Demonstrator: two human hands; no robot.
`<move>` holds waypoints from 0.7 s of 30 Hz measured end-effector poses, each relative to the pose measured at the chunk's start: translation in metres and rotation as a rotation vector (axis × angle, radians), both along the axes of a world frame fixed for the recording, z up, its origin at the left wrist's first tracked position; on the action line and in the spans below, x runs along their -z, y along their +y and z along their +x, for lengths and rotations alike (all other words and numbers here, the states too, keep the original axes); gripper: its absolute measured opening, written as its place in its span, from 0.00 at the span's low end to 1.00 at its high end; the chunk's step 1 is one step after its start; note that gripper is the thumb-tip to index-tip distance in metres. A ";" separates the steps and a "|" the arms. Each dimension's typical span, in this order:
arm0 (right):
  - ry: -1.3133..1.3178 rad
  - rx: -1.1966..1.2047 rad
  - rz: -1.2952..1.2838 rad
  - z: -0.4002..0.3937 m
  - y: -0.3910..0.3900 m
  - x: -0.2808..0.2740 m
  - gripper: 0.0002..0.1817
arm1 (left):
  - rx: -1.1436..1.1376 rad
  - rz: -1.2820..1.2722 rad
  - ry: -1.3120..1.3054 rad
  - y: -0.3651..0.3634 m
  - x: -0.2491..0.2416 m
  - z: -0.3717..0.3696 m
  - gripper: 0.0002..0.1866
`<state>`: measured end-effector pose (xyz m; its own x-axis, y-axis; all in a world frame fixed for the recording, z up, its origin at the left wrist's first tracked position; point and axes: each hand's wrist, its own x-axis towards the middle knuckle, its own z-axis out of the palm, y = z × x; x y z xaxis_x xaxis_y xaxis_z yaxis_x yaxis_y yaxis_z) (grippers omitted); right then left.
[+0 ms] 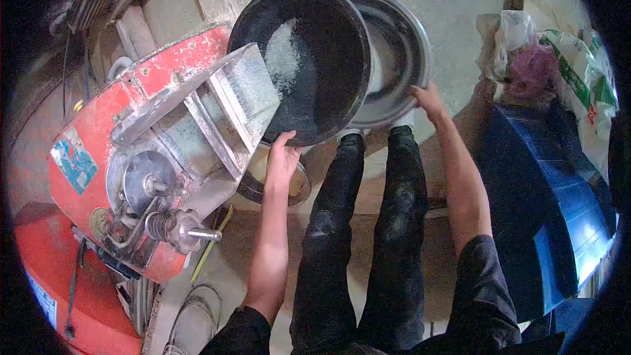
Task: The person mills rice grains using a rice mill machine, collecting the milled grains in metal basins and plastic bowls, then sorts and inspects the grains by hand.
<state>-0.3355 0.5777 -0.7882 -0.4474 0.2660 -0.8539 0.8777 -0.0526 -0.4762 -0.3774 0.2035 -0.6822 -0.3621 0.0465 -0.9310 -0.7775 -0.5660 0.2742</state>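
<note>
The black tub (pixel 328 85) is at the mouth of the metal chute (pixel 253 92), pale grainy stuff (pixel 282 56) inside, my left hand (pixel 282 161) clamping its near rim and my right hand (pixel 428 100) clamped on the metal basin (pixel 420 39) it overlaps. If my left grip slips or tips, I reckon the tub could knock the chute and spill, or slide off the basin. The red machine (pixel 158 66) crowds my left, a bowl (pixel 301 187) sits below, and my legs (pixel 328 223) block the near side.
</note>
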 end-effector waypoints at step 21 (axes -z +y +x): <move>-0.221 0.565 0.195 0.160 0.060 -0.156 0.15 | -0.148 -0.166 -0.318 0.030 0.161 0.005 0.19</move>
<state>-0.1755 0.6380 -0.6324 -0.0118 0.5693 -0.8221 0.8187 -0.4665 -0.3348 -0.3722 0.2336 -0.8430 -0.0454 -0.1455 -0.9883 -0.7518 -0.6465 0.1297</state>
